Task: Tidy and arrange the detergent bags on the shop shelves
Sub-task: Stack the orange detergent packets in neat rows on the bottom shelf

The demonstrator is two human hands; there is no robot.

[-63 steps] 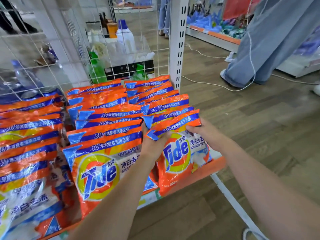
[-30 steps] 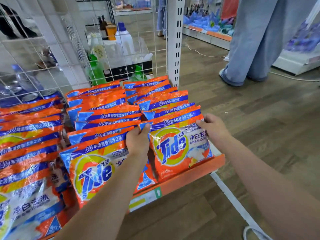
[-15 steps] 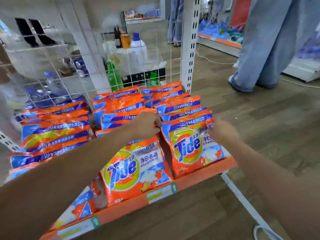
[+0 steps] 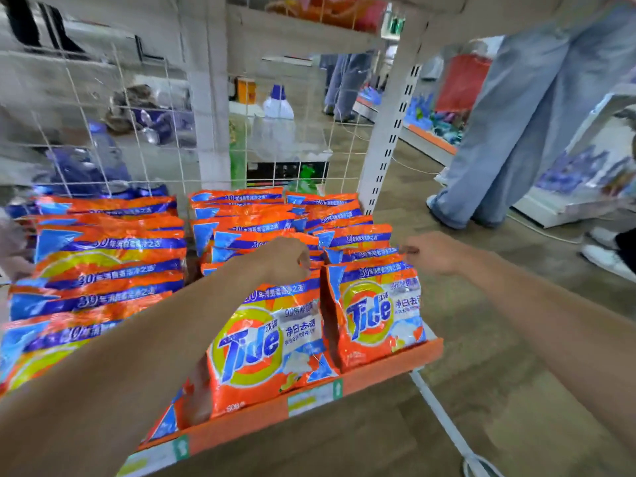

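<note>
Head view of a low shop shelf (image 4: 385, 368) with an orange front lip, stocked with orange-and-blue detergent bags in rows running from the lip back to a white wire grid (image 4: 144, 108). The front middle bag (image 4: 265, 342) leans backward against the row behind it, its long axis running from the lip up and away, printed face toward the camera, sealed blue top edge uppermost. The front right bag (image 4: 377, 315) stands just beside it in the same attitude, its base against the lip. The left hand (image 4: 285, 259), fingers curled, grips the top edge of the front middle bag. The right hand (image 4: 430, 253) sits at the upper right corner of the front right bag, fingers bent toward its top edge; whether it is pinching the edge or merely touching it cannot be told. A further stack of bags (image 4: 99, 266) lies flatter at left, blue bands running crosswise. A slotted white upright (image 4: 382, 146) rises behind the right row. A bystander's denim-clad legs (image 4: 499, 132) stand on the wood-pattern floor (image 4: 516, 304).
</note>
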